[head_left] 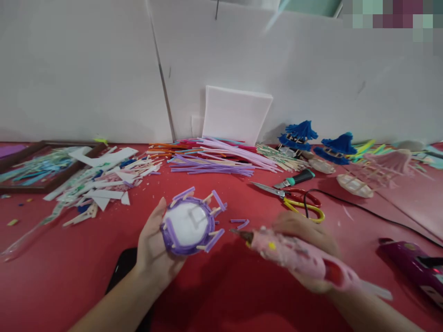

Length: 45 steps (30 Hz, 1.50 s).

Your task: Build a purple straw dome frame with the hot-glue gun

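My left hand point(152, 244) holds a small round craft piece point(188, 223) with a white middle, a purple rim and short posts topped by purple strips. In my right hand point(308, 235) is a pink glue gun point(287, 251) with a glue stick jutting from its rear end. Its dark nozzle points left, toward the craft piece, with a gap between them. Short purple strip pieces point(240, 223) lie on the red table point(256, 295) near the nozzle. Partly under my left forearm rests a black phone-like object point(122, 265).
Behind lie purple strips point(211, 166), scissors point(301, 203) and a cutter knife point(296, 178). Scraps point(107, 184) and a brown frame point(41, 188) fill the left. Blue-roofed models point(298, 137) stand back right. A black cable point(374, 214) crosses the right side, near a purple device point(411, 267).
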Available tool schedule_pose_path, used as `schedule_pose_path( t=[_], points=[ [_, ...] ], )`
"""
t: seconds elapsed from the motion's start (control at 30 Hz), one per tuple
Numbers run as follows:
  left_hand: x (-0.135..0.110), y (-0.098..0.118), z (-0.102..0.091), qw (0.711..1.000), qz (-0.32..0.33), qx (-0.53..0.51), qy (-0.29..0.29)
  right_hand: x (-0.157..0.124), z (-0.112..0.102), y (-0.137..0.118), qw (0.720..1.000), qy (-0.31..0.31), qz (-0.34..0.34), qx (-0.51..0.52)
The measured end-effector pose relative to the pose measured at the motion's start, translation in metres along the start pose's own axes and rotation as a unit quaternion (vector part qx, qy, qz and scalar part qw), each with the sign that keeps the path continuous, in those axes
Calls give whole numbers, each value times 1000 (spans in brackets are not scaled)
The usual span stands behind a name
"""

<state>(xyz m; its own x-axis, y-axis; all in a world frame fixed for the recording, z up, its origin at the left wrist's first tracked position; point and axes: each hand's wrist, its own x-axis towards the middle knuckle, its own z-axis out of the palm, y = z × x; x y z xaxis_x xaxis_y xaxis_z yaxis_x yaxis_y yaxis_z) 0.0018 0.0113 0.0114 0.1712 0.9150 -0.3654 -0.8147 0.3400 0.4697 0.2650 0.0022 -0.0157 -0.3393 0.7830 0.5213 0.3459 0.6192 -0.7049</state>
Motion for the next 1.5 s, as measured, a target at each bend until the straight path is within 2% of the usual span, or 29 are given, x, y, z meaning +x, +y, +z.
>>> schedule_pose_path(
  t=[0.1, 0.17, 0.33, 0.5, 0.6, 0.7, 0.8, 1.03, 1.5],
  points=[
    [-1, -1, -4, 1000, 8, -3, -6, 6, -5, -11, 995, -4, -97, -30],
    [-2, -1, -5, 1000, 23, -14, -9, 8, -5, -14, 989, 7, -132, -70],
    [-2, -2, -2, 999, 41, -18, -21, 7, 0, -12, 987, 4, -128, -98],
    [-1, -4, 3, 999, -2, -12, 30, 5, 0, -14, 987, 3, -109, -119],
    [-1, -6, 3, 1000, 9, -13, 14, 4, 0, -19, 986, 22, -84, -146],
    [-2, -6, 3, 1000, -18, -1, -5, 5, 1, -21, 983, 35, -77, -160],
    [-3, -6, 4, 999, -42, 16, 16, 7, 2, -22, 983, 44, -82, -161],
    [-3, -6, 15, 995, -51, 35, 74, 7, 1, -21, 980, 38, -94, -169],
    [-5, -6, 18, 993, -28, 50, 105, 9, -1, -23, 981, 36, -90, -169]
  ],
)
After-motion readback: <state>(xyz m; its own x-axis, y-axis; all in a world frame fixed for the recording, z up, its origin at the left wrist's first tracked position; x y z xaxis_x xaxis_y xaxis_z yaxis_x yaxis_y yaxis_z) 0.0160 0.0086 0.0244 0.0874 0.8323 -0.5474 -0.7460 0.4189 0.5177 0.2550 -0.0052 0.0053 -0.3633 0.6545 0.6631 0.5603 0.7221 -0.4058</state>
